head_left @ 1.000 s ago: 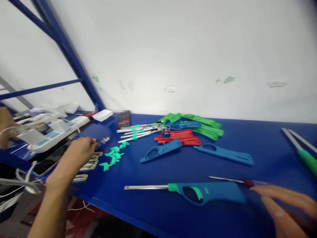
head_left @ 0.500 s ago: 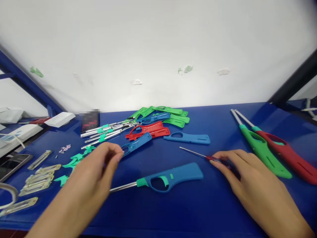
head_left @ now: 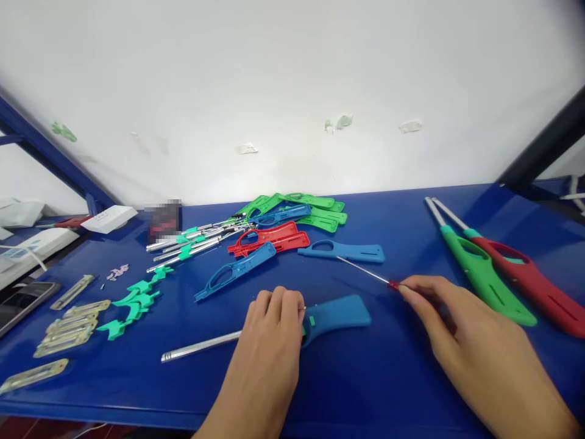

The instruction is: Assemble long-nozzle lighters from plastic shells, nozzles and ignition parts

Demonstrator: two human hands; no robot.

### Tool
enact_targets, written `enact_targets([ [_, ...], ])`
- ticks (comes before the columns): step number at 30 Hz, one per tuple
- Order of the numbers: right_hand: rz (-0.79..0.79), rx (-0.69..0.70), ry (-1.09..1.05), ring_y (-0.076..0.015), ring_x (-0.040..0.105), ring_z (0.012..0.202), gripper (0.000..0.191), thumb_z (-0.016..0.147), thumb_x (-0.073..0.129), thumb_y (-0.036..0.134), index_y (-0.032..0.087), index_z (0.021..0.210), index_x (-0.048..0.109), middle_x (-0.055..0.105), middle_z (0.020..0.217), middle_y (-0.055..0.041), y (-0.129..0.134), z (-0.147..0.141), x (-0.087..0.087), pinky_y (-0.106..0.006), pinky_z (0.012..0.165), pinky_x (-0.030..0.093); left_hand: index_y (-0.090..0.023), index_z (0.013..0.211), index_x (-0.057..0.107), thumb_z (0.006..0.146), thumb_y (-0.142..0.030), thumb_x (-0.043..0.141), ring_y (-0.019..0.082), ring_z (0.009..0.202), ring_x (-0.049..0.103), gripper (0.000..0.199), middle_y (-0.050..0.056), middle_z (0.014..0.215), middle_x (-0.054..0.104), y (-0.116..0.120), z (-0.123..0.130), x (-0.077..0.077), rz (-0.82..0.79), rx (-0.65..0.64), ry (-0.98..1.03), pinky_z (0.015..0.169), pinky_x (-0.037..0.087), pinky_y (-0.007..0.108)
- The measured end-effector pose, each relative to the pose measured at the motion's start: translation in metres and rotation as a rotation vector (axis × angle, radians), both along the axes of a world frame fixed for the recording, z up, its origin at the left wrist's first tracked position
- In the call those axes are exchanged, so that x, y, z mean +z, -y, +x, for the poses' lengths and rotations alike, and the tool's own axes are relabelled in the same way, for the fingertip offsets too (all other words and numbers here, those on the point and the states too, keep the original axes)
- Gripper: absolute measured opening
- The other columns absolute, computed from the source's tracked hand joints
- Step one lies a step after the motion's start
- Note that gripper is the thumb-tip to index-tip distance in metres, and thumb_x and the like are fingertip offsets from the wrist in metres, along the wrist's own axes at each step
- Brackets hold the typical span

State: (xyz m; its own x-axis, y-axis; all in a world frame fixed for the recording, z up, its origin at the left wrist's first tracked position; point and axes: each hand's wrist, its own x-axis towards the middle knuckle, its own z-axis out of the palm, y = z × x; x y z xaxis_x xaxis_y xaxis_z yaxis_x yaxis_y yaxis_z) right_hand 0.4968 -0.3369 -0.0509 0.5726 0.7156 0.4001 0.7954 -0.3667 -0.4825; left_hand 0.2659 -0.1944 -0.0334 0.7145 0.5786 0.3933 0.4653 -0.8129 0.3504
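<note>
My left hand (head_left: 272, 347) is over the middle of a blue gas lighter (head_left: 340, 317), hiding its trigger opening. Its fingers are curled and closed. A tiny bright speck shows at the fingertips, too small to name. The lighter's metal tube (head_left: 201, 346) sticks out to the left of the hand, and its blue handle lies to the right. My right hand (head_left: 470, 335) is closed on a thin screwdriver (head_left: 365, 271) by its red handle end, with the metal shaft pointing up and left. The shaft's tip appears near a blue handle shell (head_left: 342, 251) beyond it.
Red handle shells (head_left: 274, 239), green shells (head_left: 320, 213) and metal tubes (head_left: 201, 247) lie at the back. Teal triggers (head_left: 134, 302) and clear fuel tanks (head_left: 68, 332) are on the left. A green lighter (head_left: 489, 280) and a red lighter (head_left: 539, 286) rest on the right.
My left hand has moved right and down onto the blue lighter, uncovering the blue shell and teal triggers. The screwdriver has swung a little, its tip nearer the blue shell.
</note>
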Motion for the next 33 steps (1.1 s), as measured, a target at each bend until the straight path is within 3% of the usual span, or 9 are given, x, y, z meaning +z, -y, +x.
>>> enact_targets([
  [4,0.006,0.022,-0.007,-0.0246,0.076,0.098,0.052,0.107,0.038,0.073,0.032,0.111,0.069,0.079,0.112,-0.0006,0.000,0.002,-0.002,-0.036,0.083,0.051,-0.025,0.098,0.059,0.105,-0.011,0.041,0.023,0.077,0.050,0.024,0.003,0.091,0.058,-0.007,-0.003,0.001,0.063,-0.045,-0.062,0.069,0.034,0.035],
  [9,0.033,0.022,-0.013,-0.0223,0.076,0.095,0.051,0.107,0.038,0.075,0.033,0.110,0.068,0.079,0.109,0.0032,0.002,0.003,-0.002,-0.035,0.082,0.051,-0.026,0.110,0.051,0.110,-0.015,0.039,0.015,0.068,0.048,0.016,0.000,0.103,0.052,-0.023,-0.009,0.010,0.136,-0.060,-0.076,0.062,0.034,0.029],
  [12,0.039,0.009,-0.025,-0.0213,0.076,0.094,0.049,0.106,0.039,0.075,0.035,0.110,0.067,0.079,0.108,0.0061,0.002,0.003,-0.001,-0.034,0.082,0.051,-0.025,0.115,0.047,0.111,-0.014,0.041,0.018,0.085,0.056,0.014,0.003,0.112,0.054,-0.028,-0.011,0.013,0.195,-0.101,-0.043,0.073,0.044,0.030],
  [15,0.038,-0.002,-0.039,-0.0210,0.077,0.092,0.046,0.106,0.042,0.074,0.037,0.110,0.068,0.079,0.107,0.0080,0.003,0.003,0.000,-0.034,0.081,0.051,-0.025,0.119,0.046,0.110,-0.009,0.042,0.021,0.096,0.055,0.019,0.004,0.116,0.057,-0.023,-0.014,0.012,0.231,-0.189,-0.031,0.083,0.047,0.034],
  [20,0.037,-0.011,-0.064,-0.0199,0.077,0.089,0.041,0.105,0.045,0.072,0.037,0.108,0.068,0.079,0.104,0.0092,0.003,0.001,0.004,-0.033,0.078,0.051,-0.023,0.119,0.049,0.106,0.001,0.044,0.020,0.099,0.053,0.028,0.004,0.116,0.061,-0.009,-0.023,0.007,0.164,-0.339,-0.072,0.084,0.048,0.033],
  [25,0.053,-0.030,-0.062,-0.0183,0.077,0.078,0.039,0.105,0.047,0.071,0.038,0.107,0.068,0.079,0.098,0.0105,0.003,-0.001,0.008,-0.031,0.068,0.051,-0.024,0.109,0.044,0.109,-0.004,0.042,0.017,0.090,0.053,0.021,0.000,0.102,0.059,-0.003,-0.017,0.019,0.065,-0.280,0.010,0.080,0.048,0.031],
  [29,0.090,-0.073,-0.062,-0.0177,0.075,0.070,0.037,0.103,0.051,0.070,0.039,0.106,0.070,0.079,0.093,0.0101,0.007,-0.003,0.011,-0.031,0.064,0.051,-0.025,0.104,0.041,0.106,-0.006,0.037,0.013,0.075,0.051,0.019,-0.003,0.091,0.049,0.007,-0.007,0.032,0.001,-0.202,0.068,0.069,0.046,0.026],
  [33,0.145,-0.119,-0.079,-0.0167,0.076,0.070,0.035,0.102,0.055,0.068,0.038,0.107,0.073,0.080,0.094,0.0084,0.009,-0.007,0.017,-0.029,0.061,0.053,-0.027,0.098,0.040,0.107,-0.011,0.033,0.011,0.066,0.054,0.019,-0.005,0.083,0.049,0.018,0.004,0.033,-0.119,-0.161,0.065,0.064,0.049,0.025],
])
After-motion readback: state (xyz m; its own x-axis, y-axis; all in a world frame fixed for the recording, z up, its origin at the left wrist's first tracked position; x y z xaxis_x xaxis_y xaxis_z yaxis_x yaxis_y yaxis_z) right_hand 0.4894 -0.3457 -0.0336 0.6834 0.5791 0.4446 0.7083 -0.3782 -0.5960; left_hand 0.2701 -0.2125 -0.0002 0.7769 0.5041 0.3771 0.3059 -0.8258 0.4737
